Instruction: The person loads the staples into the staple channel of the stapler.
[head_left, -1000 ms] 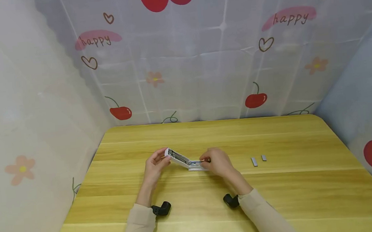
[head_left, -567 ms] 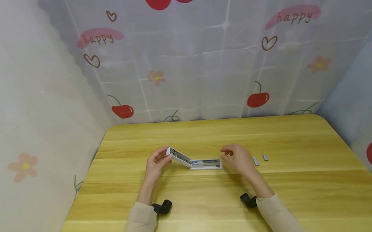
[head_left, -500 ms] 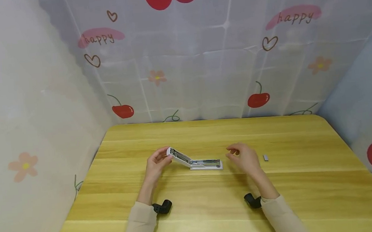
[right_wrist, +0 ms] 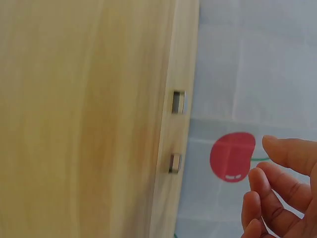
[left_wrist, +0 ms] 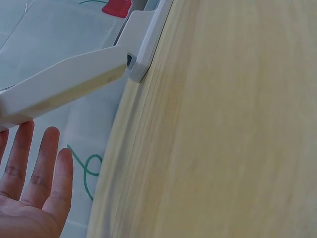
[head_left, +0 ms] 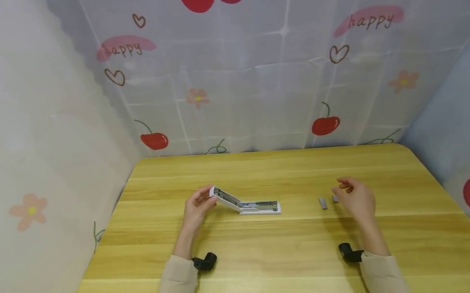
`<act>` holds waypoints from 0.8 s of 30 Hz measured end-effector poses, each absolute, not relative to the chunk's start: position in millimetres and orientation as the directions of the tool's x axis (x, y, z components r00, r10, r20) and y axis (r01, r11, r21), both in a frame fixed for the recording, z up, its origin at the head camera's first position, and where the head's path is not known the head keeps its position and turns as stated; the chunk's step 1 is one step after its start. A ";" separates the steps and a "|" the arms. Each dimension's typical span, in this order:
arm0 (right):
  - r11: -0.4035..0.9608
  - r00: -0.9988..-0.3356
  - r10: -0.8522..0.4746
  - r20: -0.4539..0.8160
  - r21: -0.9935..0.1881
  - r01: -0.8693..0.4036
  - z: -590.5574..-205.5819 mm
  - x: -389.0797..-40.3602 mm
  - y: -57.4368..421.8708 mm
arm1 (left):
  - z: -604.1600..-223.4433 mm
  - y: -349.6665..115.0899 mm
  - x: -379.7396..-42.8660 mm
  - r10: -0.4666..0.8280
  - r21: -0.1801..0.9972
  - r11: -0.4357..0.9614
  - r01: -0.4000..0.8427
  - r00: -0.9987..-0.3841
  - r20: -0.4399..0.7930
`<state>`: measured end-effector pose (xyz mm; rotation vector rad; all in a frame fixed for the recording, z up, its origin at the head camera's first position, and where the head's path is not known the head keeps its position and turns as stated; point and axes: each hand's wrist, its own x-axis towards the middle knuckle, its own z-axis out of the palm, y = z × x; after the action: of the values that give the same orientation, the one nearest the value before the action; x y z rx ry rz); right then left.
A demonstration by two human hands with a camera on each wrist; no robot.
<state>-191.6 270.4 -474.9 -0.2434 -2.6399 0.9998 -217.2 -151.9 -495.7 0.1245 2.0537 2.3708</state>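
Note:
A white stapler (head_left: 260, 212) lies on the table with its top arm swung up toward the left, showing the metal channel inside. My left hand (head_left: 193, 212) holds the raised end of that arm between thumb and fingers. In the left wrist view, fingertips touch the underside of the arm (left_wrist: 64, 79). To the right, my right hand (head_left: 357, 201) hovers with bent, relaxed fingers and nothing between them. Close by lie two small grey staple strips, a longer one (head_left: 323, 203) and a shorter one (head_left: 335, 198) partly covered by the thumb in the head view.
The wooden table (head_left: 272, 270) has rounded far corners. A pale curtain (head_left: 253, 111) with cherries and flowers hangs behind it and at both sides. A black camera mount sits on each wrist, the left one (head_left: 205, 261) and the right one (head_left: 349, 252).
My right hand has left the stapler's base and moved right to the staple strips. My left hand keeps holding the raised arm in the same place.

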 end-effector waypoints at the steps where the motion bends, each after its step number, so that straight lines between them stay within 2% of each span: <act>1: 0.742 -0.936 0.273 0.221 -0.668 0.059 -475.1 -191.0 272.8 | -495.9 -152.3 -217.5 0.057 0.989 -0.140 0.051 -0.997 0.059; 8: 0.734 -0.944 0.293 0.155 -0.669 0.118 -475.2 -188.7 281.3 | -495.8 -154.1 -217.6 0.064 0.989 -0.135 0.054 -0.996 0.063; 17: 0.735 -0.963 0.267 0.023 -0.652 0.188 -494.3 -190.8 287.3 | -499.7 -155.7 -218.6 0.059 0.988 -0.139 0.074 -0.995 0.083; 24: 0.738 -0.969 0.247 0.004 -0.648 0.185 -501.0 -190.1 286.2 | -499.1 -155.9 -218.7 0.061 0.986 -0.152 0.072 -0.995 0.082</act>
<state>-190.1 286.2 -501.0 -0.3548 -2.8443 1.0461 -218.7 -155.9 -499.1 0.1608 2.0499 2.3850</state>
